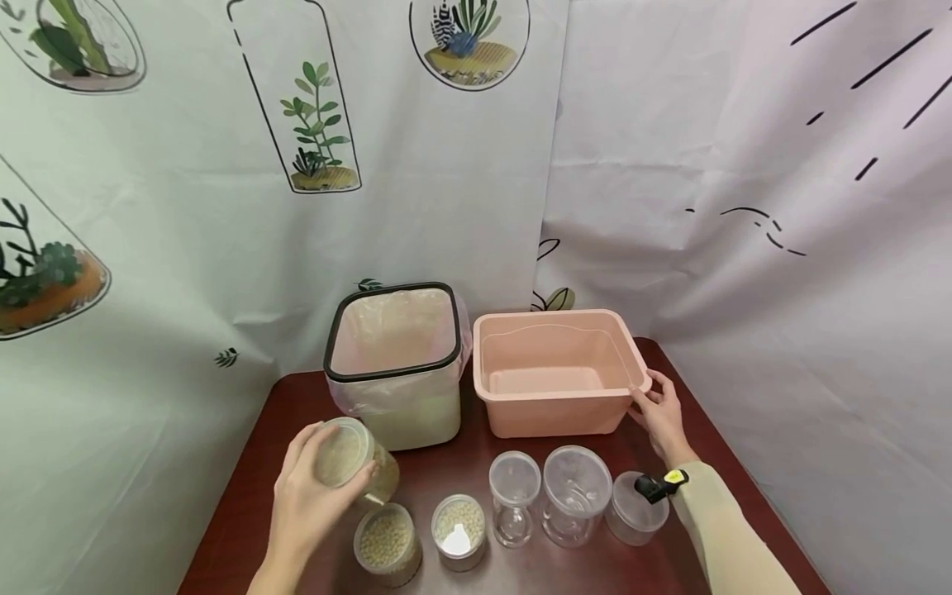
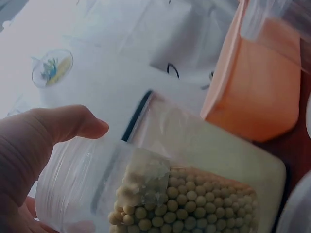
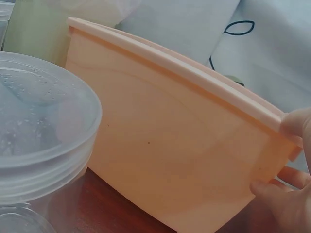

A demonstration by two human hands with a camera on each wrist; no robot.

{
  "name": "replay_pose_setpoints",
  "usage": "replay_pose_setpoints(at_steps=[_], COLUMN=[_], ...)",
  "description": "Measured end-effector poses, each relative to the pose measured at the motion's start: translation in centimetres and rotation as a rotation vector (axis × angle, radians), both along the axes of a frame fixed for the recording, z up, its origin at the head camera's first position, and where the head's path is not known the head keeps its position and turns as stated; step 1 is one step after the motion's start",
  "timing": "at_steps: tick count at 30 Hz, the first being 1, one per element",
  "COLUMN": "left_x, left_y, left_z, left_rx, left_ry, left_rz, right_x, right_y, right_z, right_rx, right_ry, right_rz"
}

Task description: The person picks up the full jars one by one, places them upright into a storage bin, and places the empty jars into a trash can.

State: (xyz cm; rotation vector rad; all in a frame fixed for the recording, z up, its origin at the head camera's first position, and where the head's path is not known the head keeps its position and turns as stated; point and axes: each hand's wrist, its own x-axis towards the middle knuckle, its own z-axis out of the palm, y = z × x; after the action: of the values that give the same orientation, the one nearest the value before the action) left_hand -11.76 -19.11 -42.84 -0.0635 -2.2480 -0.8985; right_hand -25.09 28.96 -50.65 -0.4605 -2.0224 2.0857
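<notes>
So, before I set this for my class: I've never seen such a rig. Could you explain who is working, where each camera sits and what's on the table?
There's no machine: a person works with two bare hands. The widest picture comes from a camera on the head, looking forward and down; the others come from cameras on the left and right wrists.

The left hand grips a tilted clear jar of pale round pieces, perhaps beans. The right hand holds the near right corner of a pink tub.

On the dark red table also stand a lined bin, two small jars of similar pieces and three clear containers.
</notes>
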Motion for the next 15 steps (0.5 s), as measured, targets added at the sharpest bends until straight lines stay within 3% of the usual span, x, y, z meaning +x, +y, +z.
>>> replay_pose_setpoints(at_steps=[5, 11, 15], left_x=[-0.8, -1.7, -2.2], left_y=[1.3, 2.6, 3.3], left_z=[0.9, 1.2, 1.2], left_rx=[-0.015, -0.047, -0.040], left_ry=[0.062, 0.130, 0.136], left_rz=[-0.085, -0.150, -0.190], right_x=[-0.1, -0.1, 0.0], right_y=[0.0, -0.1, 0.0], right_z=[0.1, 0.1, 0.1], right_rx=[-0.013, -0.031, -0.032], right_ry=[-0.011, -0.007, -0.011], right_rz=[0.013, 0.005, -0.004])
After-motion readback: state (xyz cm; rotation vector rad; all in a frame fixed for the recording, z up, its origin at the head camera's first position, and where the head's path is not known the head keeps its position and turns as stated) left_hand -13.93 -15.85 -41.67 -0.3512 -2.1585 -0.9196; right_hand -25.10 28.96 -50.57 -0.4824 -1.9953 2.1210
